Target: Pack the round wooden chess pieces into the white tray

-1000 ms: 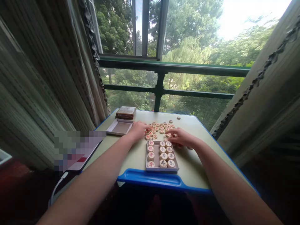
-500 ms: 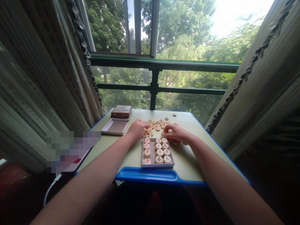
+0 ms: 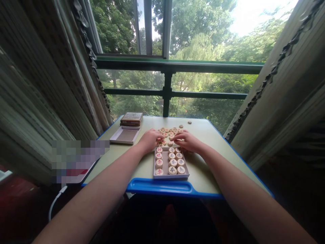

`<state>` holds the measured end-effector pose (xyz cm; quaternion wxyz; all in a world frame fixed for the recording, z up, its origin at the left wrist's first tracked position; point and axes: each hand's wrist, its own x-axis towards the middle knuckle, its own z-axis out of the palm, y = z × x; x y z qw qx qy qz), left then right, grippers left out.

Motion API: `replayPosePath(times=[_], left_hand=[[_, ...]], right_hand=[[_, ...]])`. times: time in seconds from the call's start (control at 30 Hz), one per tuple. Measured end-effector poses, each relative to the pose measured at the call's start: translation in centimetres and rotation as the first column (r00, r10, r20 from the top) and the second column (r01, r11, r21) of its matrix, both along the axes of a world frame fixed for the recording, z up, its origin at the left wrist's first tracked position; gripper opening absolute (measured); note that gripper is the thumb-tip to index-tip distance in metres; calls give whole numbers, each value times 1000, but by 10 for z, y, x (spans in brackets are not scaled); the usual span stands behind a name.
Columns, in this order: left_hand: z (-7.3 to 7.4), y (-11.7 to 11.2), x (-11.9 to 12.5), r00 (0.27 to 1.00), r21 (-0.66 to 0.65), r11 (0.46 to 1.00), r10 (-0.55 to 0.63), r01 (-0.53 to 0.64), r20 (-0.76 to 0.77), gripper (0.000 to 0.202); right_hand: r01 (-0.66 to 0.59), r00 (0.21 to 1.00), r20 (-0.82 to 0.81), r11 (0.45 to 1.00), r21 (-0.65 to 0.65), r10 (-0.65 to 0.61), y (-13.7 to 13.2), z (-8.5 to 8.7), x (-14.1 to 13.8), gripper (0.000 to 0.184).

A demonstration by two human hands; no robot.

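Loose Chinese chess pieces (image 3: 167, 130), round and pale with red or black characters, lie in a cluster between my two hands. My left hand (image 3: 150, 140) rests at the cluster's left side, its fingers stretched over the nearest pieces. From the right, my right hand (image 3: 187, 141) reaches in with fingers extended and somewhat apart, near a blank-faced piece (image 3: 170, 143). Whatever lies under its palm is hidden. Just in front of both hands stands a shallow box (image 3: 165, 169), holding one column of red-marked pieces (image 3: 159, 163) and two columns of black-marked pieces (image 3: 173, 162).
An empty box lid (image 3: 125, 136) lies at the table's left, with a stacked brown box (image 3: 131, 119) behind it. Two stray pieces sit far back, one of them a disc (image 3: 189, 122). A blue tray ledge (image 3: 159, 186) edges the table. A device with a cable (image 3: 58, 196) is at left.
My right hand has moved left, toward the middle of the cluster. A blank-faced piece now shows left of its fingertips. My left hand has stayed nearly in place.
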<state>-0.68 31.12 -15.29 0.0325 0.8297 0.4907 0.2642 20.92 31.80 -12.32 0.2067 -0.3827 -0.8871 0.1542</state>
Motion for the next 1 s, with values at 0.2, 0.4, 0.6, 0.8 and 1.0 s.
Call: replayPosePath(times=[0.2,0.4,0.6,0.8,1.0], left_hand=[[-1,1,-1,998,-24,999,-33,35,54,23],[3,-1,-2,1000,13,1000,7,-7,11,29],[4,-2,-4,999,-11,998,55,-55,-2,36],[1,4,-7,990,-18,991,133,-134,-54,44],[0,5,-7,976,-39,976,214,-215,-45,43]], right_hand=[[-116,989,89,993,-8,117,-2,2,-5,24],[42,997,66,999,1,-42,4,-3,0,23],[166,985,49,986,-24,-165,1,-5,-4,22],[170,981,86,985,36,-173,9,-8,-5,16],[214,973,86,977,11,-214,15,-13,-5,16]])
